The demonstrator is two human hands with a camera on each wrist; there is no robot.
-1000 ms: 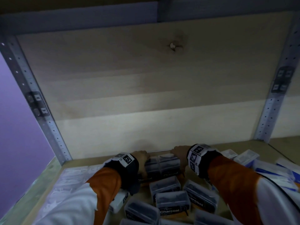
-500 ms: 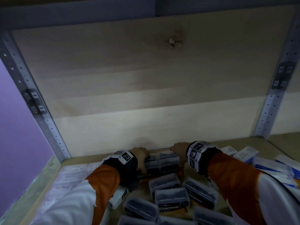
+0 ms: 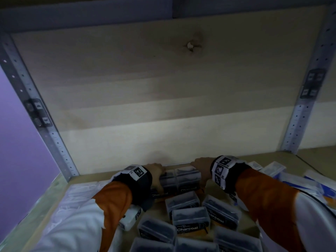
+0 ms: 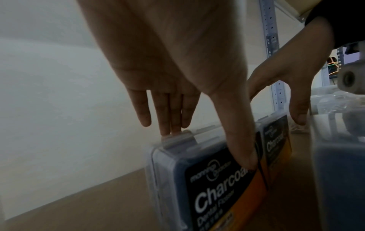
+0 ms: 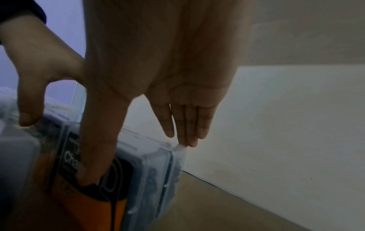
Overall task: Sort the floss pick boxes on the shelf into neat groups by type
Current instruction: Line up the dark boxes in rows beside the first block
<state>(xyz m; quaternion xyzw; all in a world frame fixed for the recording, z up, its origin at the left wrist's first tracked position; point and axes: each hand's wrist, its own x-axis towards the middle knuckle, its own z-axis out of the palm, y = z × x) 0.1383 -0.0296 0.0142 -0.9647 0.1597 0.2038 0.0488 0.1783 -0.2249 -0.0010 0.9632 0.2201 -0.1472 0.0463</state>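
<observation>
Two clear boxes of black "Charcoal" floss picks stand side by side at the back of the shelf, the left box (image 3: 168, 180) (image 4: 213, 179) touching the right box (image 3: 188, 179) (image 5: 158, 168). My left hand (image 3: 160, 176) (image 4: 209, 146) rests on the left box, with straight fingertips on its top clasp and the thumb pressing the front label. In the same way my right hand (image 3: 201, 168) (image 5: 138, 161) rests on the right box, fingertips on its top back corner and thumb on the label. A strip of bare shelf shows between the boxes and the back panel.
Several more Charcoal boxes (image 3: 190, 217) lie loose in front of the pair. White and blue boxes (image 3: 272, 170) are heaped at the right, and pale clear packs (image 3: 81, 193) lie at the left. The wooden back panel (image 3: 163, 139) and metal uprights (image 3: 60, 142) close in the shelf.
Both hands stay on the two upright boxes in the same positions. Only the head view has shifted slightly.
</observation>
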